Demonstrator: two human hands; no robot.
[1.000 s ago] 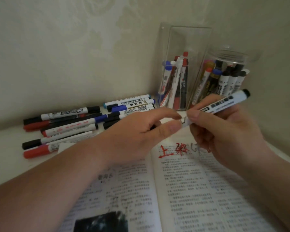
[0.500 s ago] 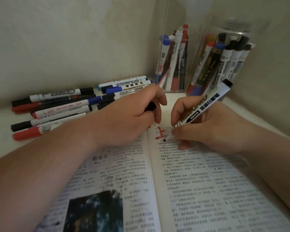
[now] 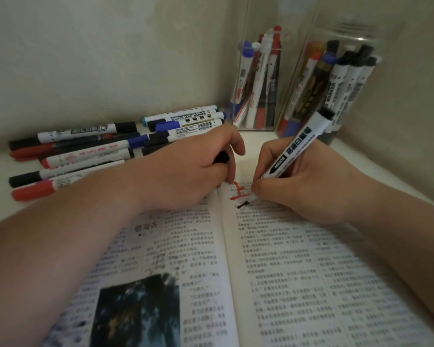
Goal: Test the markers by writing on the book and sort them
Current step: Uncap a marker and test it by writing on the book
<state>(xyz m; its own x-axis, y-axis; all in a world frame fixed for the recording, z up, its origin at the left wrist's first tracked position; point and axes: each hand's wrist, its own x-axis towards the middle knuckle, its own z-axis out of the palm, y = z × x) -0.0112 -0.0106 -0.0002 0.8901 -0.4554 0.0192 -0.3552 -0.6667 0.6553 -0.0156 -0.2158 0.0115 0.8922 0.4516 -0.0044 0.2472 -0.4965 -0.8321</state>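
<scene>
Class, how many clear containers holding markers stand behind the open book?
2. A rectangular container stands in the corner; a round jar stands just right of it. No others seem hidden.

The book (image 3: 298, 271) is thin paper; its pages are matt and printed with black text and 1 dark photograph. The marker (image 3: 296, 149) gripped by the right hand (image 3: 293, 191) has a smooth white plastic barrel with a printed label and a black plastic end. The cap (image 3: 221, 157) gripped by the left hand (image 3: 191, 171) is black plastic. The loose markers (image 3: 85, 156) have smooth plastic barrels with red, blue and black plastic caps. The 2 holders, a flat-sided container (image 3: 243, 71) and a jar (image 3: 356, 33), are clear, glossy rigid plastic. The wall (image 3: 98, 58) is matt with a faintly mottled texture. The tabletop (image 3: 356, 171) is white, smooth and matt.
</scene>
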